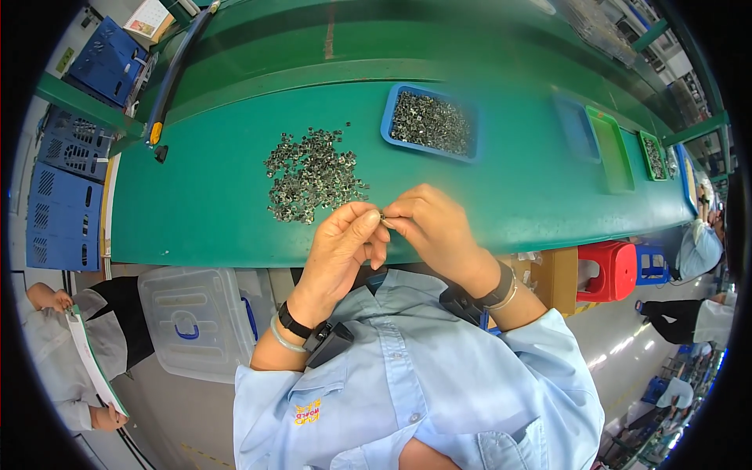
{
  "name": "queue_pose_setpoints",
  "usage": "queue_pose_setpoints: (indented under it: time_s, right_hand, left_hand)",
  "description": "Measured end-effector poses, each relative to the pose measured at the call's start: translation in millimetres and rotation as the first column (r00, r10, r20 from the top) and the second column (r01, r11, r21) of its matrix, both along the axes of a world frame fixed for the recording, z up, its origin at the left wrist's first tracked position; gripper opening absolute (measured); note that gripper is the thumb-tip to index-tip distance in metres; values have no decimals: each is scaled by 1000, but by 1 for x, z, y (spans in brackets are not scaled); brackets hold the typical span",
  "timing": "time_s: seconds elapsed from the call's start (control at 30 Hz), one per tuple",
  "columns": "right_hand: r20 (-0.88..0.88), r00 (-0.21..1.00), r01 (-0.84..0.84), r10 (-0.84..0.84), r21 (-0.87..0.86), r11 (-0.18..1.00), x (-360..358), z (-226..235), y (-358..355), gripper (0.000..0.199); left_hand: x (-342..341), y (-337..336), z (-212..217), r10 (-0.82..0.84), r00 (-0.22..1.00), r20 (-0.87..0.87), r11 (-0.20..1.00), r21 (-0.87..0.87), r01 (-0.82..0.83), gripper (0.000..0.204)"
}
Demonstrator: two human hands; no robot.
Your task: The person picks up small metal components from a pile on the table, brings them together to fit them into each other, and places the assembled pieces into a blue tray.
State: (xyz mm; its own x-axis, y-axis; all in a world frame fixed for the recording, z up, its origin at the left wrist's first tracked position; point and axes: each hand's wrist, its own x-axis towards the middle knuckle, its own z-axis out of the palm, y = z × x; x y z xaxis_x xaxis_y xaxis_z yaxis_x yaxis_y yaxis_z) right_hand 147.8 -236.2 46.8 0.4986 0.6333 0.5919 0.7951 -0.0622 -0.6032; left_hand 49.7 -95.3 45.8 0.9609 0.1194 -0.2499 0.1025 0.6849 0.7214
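Small metal part (381, 219) being pinched between two bare hands over a green table

The part is sitting between both sets of fingertips, just inside the table's (207, 200) near edge; its exact shape is too small to tell. The left hand (343, 247) is gripping it between thumb and forefinger, the other fingers curling inward. The right hand (435, 229) is closing its thumb and forefinger on the same part from the other side.

A loose heap of small metal pieces (313, 176) is lying left of the table's middle, just beyond the left hand. A blue plastic tray (388, 117) is standing closer to the far edge, holding many similar-looking pieces. Toward the table's right end, a green plastic tray (612, 153) is resting. Below the near edge, a clear storage box (188, 317) is standing to the left and a red plastic stool (609, 270) to the right.
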Motion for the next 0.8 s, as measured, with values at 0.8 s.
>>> queue_pose_setpoints:
  time_s: [0.8]
  right_hand:
    - [124,992,-30,38,-66,997,-8,11,14,17]
  left_hand:
    - [-4,8,-10,49,997,60,990,132,-57,13]
